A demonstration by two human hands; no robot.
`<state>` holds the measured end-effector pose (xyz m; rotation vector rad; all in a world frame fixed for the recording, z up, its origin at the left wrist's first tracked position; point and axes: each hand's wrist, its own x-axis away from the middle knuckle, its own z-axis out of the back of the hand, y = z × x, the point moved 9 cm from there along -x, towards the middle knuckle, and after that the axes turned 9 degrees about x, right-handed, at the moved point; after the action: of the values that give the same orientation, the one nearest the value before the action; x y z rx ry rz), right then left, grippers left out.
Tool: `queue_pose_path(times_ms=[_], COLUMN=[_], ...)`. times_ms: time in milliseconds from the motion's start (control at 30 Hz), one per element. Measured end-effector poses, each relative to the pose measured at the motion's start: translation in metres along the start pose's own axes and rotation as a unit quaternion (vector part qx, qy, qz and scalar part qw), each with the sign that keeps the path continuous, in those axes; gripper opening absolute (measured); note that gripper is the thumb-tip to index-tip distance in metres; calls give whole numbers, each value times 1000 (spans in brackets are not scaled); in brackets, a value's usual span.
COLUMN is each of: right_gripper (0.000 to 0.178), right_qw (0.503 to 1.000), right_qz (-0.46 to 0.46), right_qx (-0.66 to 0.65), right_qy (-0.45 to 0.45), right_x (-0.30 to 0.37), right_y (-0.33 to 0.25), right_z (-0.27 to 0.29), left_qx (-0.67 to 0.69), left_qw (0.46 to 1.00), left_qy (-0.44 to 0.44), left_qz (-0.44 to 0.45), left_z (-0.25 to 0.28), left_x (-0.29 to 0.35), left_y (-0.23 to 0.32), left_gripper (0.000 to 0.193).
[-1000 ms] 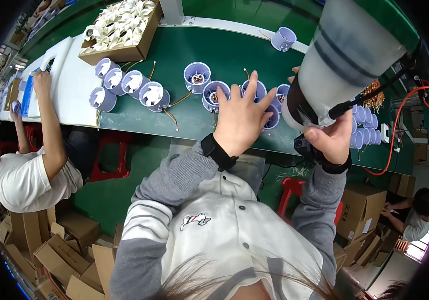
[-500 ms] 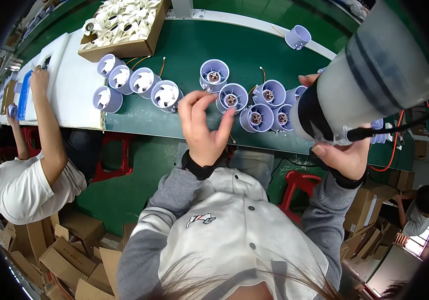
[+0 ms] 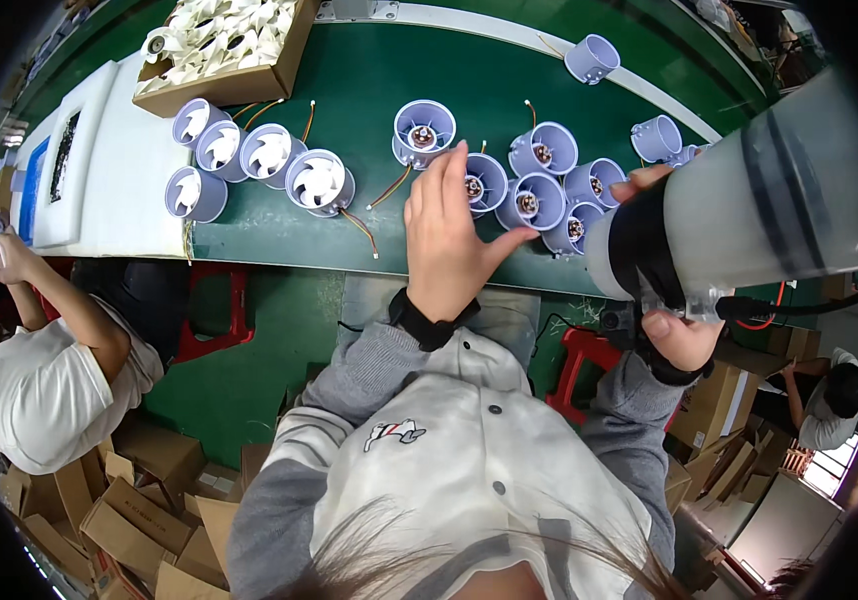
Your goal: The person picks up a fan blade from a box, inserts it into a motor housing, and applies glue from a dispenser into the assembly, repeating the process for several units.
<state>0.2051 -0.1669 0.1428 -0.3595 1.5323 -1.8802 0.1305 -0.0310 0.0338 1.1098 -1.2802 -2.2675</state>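
My left hand (image 3: 451,238) is open, fingers stretched forward and thumb out to the right. Its fingers overlap a lilac fan housing (image 3: 492,180) with a bare motor core inside; whether they touch it I cannot tell. By the thumb stands another lilac housing (image 3: 539,203), grouped with several like it. One more housing (image 3: 424,128) stands just beyond the fingertips. My right hand (image 3: 684,338) is closed around a large translucent cylinder (image 3: 729,215) with black bands and a black cable. The cylinder hides part of that hand and the table behind it.
Several lilac housings with white impellers (image 3: 319,180) stand left on the green table (image 3: 359,75). Behind them is a cardboard box (image 3: 279,80) of white impellers. A co-worker (image 3: 59,370) sits at left. Red stools (image 3: 219,315) and cartons (image 3: 139,520) are below.
My left hand has moved right, from curled fingers to stretched ones. The cylinder in my right hand has tipped lower at its far end. The co-worker's raised hand has drawn back from the table.
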Motion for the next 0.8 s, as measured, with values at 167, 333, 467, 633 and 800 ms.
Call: queue_pose_path(times_ms=[167, 333, 467, 633, 800], right_gripper=[82, 83, 85, 86, 87], right_qw=[1000, 999, 997, 992, 988], right_qz=[3, 28, 60, 110, 146], right_qx=[-1, -22, -34, -39, -25], right_qy=[4, -19, -34, -49, -48], right_x=[-5, -5, -11, -16, -18], right_y=[18, 24, 28, 29, 36], right_z=[-17, -51, -73, -87, -91], left_qx=[49, 130, 141, 137, 148], left_qw=[998, 986, 988, 990, 988], left_qy=[-24, -71, -62, -43, -44], left_qz=[36, 71, -13, -10, -11], left_z=[-4, 23, 37, 34, 34], left_x=[4, 19, 18, 27, 32], left_y=[-17, -28, -26, -27, -28], left_gripper=[84, 74, 67, 69, 69])
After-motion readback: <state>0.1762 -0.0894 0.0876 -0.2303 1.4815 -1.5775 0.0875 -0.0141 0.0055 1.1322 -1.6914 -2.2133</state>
